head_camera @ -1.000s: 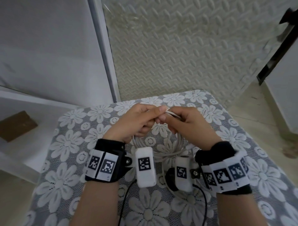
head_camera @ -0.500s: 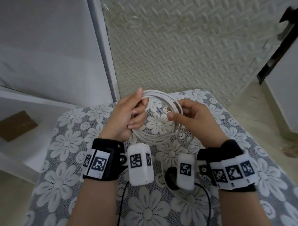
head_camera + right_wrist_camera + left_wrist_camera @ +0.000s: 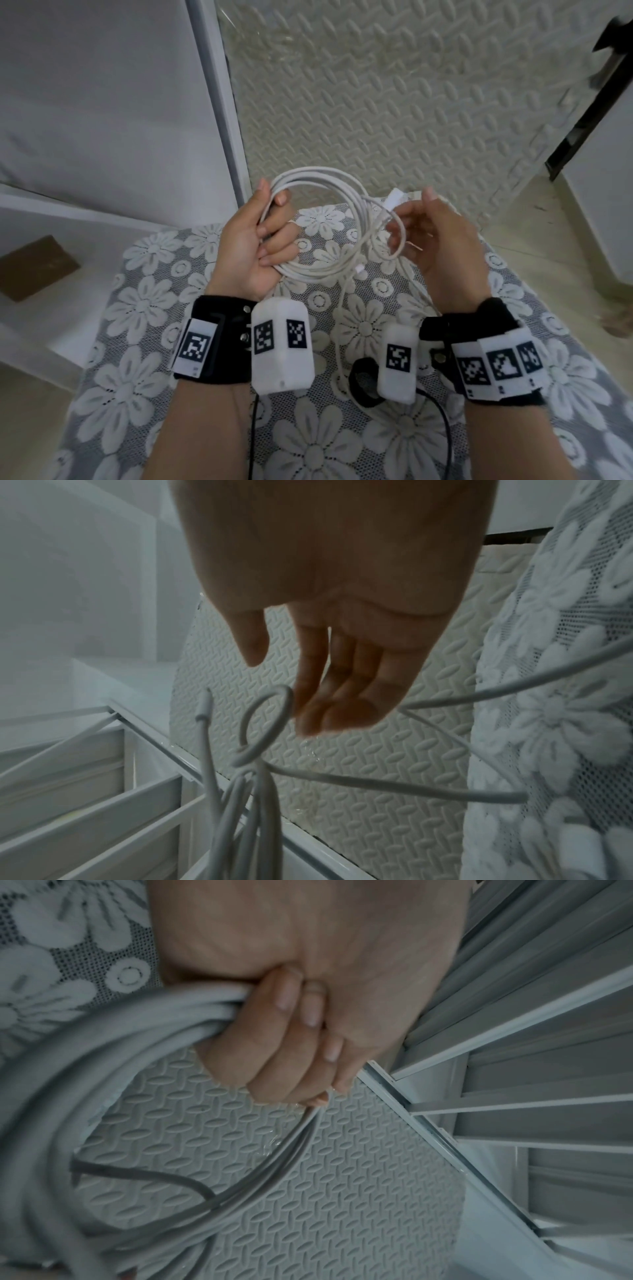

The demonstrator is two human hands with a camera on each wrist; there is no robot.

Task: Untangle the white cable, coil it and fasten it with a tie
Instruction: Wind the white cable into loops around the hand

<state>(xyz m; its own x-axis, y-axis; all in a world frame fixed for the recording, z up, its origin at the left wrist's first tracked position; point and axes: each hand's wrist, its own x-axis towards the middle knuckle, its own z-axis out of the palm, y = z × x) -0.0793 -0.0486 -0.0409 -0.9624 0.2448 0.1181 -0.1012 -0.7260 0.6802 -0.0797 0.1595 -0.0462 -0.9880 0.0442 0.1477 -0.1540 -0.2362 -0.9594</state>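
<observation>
The white cable (image 3: 325, 178) is wound into a coil of several loops, held up above the table's far edge. My left hand (image 3: 263, 236) grips the coil's left side, its fingers curled round the bunched strands (image 3: 143, 1020). My right hand (image 3: 431, 236) hangs to the right of the coil with its fingers relaxed. A small loose cable loop (image 3: 270, 723) sits just by its fingertips, and I cannot tell if they touch. One connector end (image 3: 359, 270) sticks out under the coil. A single strand (image 3: 342, 325) drops to the table. I see no tie that I can make out.
The table wears a grey lace cloth with white flowers (image 3: 137, 308). A ribbed foam panel (image 3: 376, 102) stands behind it. A low white shelf at the left holds a brown cardboard piece (image 3: 37, 267). A small white item (image 3: 397, 198) lies at the table's far edge.
Both hands rose and moved apart. The coil opened from a pinched bundle into a wide ring. The right hand released it and opened, while the left keeps hold.
</observation>
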